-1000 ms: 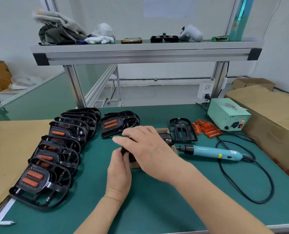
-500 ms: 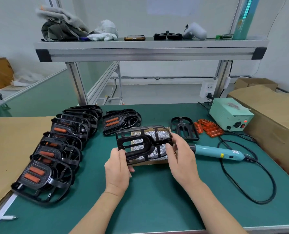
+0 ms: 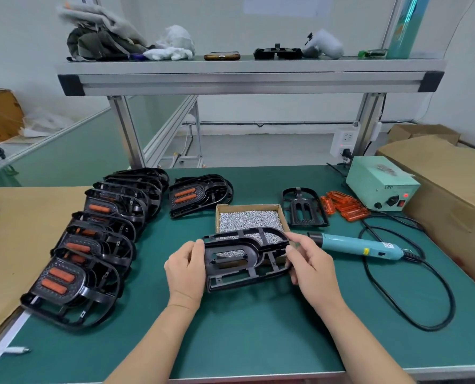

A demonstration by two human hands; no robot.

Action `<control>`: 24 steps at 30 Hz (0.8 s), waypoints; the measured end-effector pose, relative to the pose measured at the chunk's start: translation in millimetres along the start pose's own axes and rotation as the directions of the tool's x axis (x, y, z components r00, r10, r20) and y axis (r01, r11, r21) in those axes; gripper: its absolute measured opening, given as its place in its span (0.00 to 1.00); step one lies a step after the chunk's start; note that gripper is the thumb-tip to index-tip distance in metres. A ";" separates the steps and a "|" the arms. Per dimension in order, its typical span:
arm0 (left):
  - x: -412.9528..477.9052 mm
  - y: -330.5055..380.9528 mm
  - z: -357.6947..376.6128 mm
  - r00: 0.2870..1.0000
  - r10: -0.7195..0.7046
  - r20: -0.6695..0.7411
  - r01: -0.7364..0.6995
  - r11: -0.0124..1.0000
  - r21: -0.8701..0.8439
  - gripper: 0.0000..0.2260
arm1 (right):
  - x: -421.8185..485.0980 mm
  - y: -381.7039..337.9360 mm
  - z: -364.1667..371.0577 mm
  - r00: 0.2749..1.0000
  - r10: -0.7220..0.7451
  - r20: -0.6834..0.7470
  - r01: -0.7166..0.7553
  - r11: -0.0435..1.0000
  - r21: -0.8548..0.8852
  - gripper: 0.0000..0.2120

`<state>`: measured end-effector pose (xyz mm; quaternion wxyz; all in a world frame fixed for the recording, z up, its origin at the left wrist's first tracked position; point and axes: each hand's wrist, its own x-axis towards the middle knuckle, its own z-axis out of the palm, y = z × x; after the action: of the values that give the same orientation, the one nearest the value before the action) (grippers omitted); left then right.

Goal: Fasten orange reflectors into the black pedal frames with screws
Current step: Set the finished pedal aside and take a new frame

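Green mat point(image 3: 258, 328), bare in front of the forearms down to the bench's near edge. That is the main free working room.

- Left hand point(image 3: 185, 270): fingers curled round the left end of the black pedal frame point(image 3: 244, 259).
- Right hand point(image 3: 311, 267): thumb and fingertips pinch the frame's right end.
- The frame is held between both hands just above the mat. Its far side overlaps the near edge of the screw box point(image 3: 248, 220). Its reflector slots are empty, and screws show through them.
- Electric screwdriver point(image 3: 355, 246) lies just right of the right hand, with its cable point(image 3: 438, 300) looping wide toward the right front.
- Orange reflectors point(image 3: 344, 206) are piled further back on the right, beside a spare empty frame point(image 3: 302, 207) and near the power unit point(image 3: 380, 189).

Risks, as I judge them:
- The open box sits right under the frame's far edge, so a dip or twist could clip it and scatter screws.
- Reaching for a reflector means crossing the screwdriver, and a forearm could nudge it or snag the cable.

Room:
- The left is crowded by the row of finished frames point(image 3: 92, 245), which runs close to the front-left corner.
- One more finished frame point(image 3: 200, 194) lies behind the box.
- The right is hemmed by the cable and a cardboard carton point(image 3: 452, 189).
- The shelf point(image 3: 247, 76) overhead is well clear.
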<state>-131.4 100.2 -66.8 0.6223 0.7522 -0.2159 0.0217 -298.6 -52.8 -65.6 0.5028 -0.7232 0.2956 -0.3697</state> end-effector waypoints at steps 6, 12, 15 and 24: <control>1.6 -3.9 1.8 0.995 -0.085 0.060 0.083 0.996 0.037 0.07 | -18.4 2.9 -20.4 0.996 -0.005 0.085 0.013 0.995 -0.098 0.16; -0.4 -6.3 1.0 0.977 -0.069 0.199 0.036 0.985 0.167 0.10 | -23.5 4.0 -23.3 0.998 0.011 0.062 0.005 0.967 -0.254 0.10; -3.0 -5.4 0.8 0.977 -0.029 0.212 -0.020 0.974 0.225 0.11 | -24.3 3.1 -22.0 0.999 0.028 0.047 -0.010 0.937 -0.349 0.10; -6.8 -3.6 2.3 0.977 -0.021 0.211 -0.070 0.907 0.416 0.10 | -27.5 5.3 -17.9 1.000 -0.011 -0.013 0.003 0.867 -0.498 0.10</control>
<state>-136.8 100.5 -72.7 0.4187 0.8638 -0.2802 -0.0043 -329.0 -41.6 -73.2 0.2959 -0.8265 0.3820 -0.2887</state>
